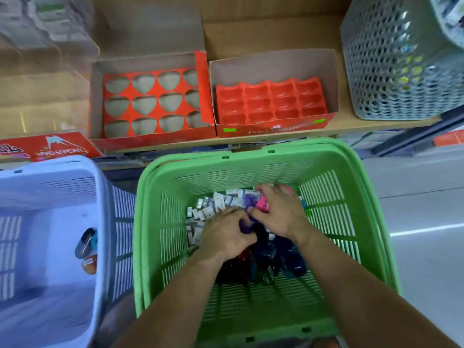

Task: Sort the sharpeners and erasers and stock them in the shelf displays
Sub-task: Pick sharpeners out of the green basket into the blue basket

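Reaching down into the green basket (251, 156) with both hands, amid small white boxes (213, 207) and dark pieces (276, 257) heaped on its floor. Gripping a purple piece (244, 224) in the curled left hand (226, 237), with the right hand (278, 212) laid over a pink piece (262, 205), its hold too blurred to tell. Flanked on the left by a pale blue basket (100, 197), below a shelf (276, 33) carrying two red display boxes (150, 101) and a grey mesh basket (391, 71).
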The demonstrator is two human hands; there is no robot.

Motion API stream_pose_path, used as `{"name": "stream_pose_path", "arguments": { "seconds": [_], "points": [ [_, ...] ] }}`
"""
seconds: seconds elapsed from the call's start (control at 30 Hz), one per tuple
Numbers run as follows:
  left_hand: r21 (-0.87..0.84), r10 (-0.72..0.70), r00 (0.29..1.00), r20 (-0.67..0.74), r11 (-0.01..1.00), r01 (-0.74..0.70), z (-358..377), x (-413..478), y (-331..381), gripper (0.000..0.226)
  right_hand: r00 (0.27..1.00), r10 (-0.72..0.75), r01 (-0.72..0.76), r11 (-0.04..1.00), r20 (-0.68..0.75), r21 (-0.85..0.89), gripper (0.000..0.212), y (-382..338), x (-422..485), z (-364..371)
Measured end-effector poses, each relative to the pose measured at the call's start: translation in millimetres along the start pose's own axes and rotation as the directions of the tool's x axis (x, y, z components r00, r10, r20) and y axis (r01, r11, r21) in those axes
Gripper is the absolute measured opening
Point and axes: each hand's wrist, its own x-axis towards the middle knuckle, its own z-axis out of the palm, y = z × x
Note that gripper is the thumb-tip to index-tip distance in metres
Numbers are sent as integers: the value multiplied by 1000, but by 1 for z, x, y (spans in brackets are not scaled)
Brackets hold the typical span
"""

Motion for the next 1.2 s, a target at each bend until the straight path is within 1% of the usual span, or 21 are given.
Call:
{"name": "stream_pose_path", "arguments": {
  "seconds": [0.07, 0.13, 0.2, 0.27, 0.3, 0.33, 0.4, 0.47, 0.53, 0.57, 0.6, 0.7, 0.77, 0.87, 0.93, 0.97, 1.03, 1.07, 1.1, 1.17, 1.2],
  "points": [
    [46, -24, 997, -70, 999, 28, 2, 0, -2, 37, 998, -31, 35, 998, 59, -54, 55, -7, -5, 10],
    [34, -62, 995, -83, 997, 65, 4, 2, -8, 58, 996, -6, 2, 999, 91, 49, 49, 1, -13, 12],
    [-11, -74, 997, -34, 997, 73, 5, 3, -13, 84, 988, 1, -25, 988, 154, 153, 41, 16, -21, 14],
    [-24, -55, 998, -9, 998, 55, 5, 5, -14, 99, 984, -12, -6, 994, 177, 105, 33, 26, -28, 15],
    [-10, -46, 999, -2, 999, 46, 5, 6, -13, 102, 987, 1, -11, 998, 160, 65, 34, 28, -29, 16],
    [14, -43, 999, -1, 999, 43, 5, 8, -13, 104, 992, 22, -26, 999, 121, 32, 40, 28, -29, 17],
    [28, -59, 998, -26, 998, 59, 9, 9, -13, 110, 996, 87, -88, 996, 36, 18, 63, 25, -28, 18],
    [-14, -98, 993, -63, 995, 98, 10, 10, -12, 113, 990, 133, -135, 990, 47, 44, 85, 23, -22, 19],
    [-11, -112, 990, -84, 994, 112, 11, 10, -13, 111, 981, 151, -160, 984, 118, 72, 98, 19, -18, 21],
    [2, -108, 990, -88, 994, 109, 11, 11, -13, 109, 979, 158, -171, 980, 129, 97, 100, 16, -15, 23],
    [10, -102, 991, -87, 995, 103, 10, 11, -15, 106, 982, 156, -169, 978, 107, 125, 100, 14, -13, 24],
    [9, -81, 994, -79, 997, 82, 8, 12, -19, 105, 993, 113, -115, 975, 21, 189, 87, 15, -8, 27],
    [3, -46, 998, -43, 999, 46, 7, 13, -21, 102, 995, 95, -94, 950, 9, 297, 72, 19, -8, 27],
    [60, 15, 1000, -11, 998, -14, 11, 10, -20, 77, 997, 77, -76, 879, 17, 471, 51, 21, -15, 28],
    [48, 33, 998, -49, 998, -30, 17, 7, -20, 60, 993, 113, -108, 816, 26, 567, 45, 19, -23, 29],
    [26, 41, 996, -80, 999, -39, 20, 7, -21, 54, 992, 128, -110, 811, 9, 575, 43, 19, -26, 31],
    [-33, 50, 989, -141, 998, -55, 21, 7, -22, 44, 992, 130, -113, 834, 8, 540, 41, 15, -33, 33],
    [-64, 52, 985, -167, 996, -63, 22, 9, -24, 42, 992, 120, -121, 854, 35, 507, 47, 12, -37, 33],
    [-87, 54, 982, -181, 994, -71, 22, 10, -26, 42, 994, 93, -111, 882, 60, 459, 58, 9, -39, 34],
    [-83, 63, 985, -163, 994, -77, 23, 9, -27, 44, 994, 21, -52, 958, 112, 280, 80, 3, -40, 36],
    [-54, 64, 989, -133, 996, -72, 23, 9, -27, 46, 993, -7, -16, 983, 121, 184, 83, 0, -39, 37]
  ]
}}
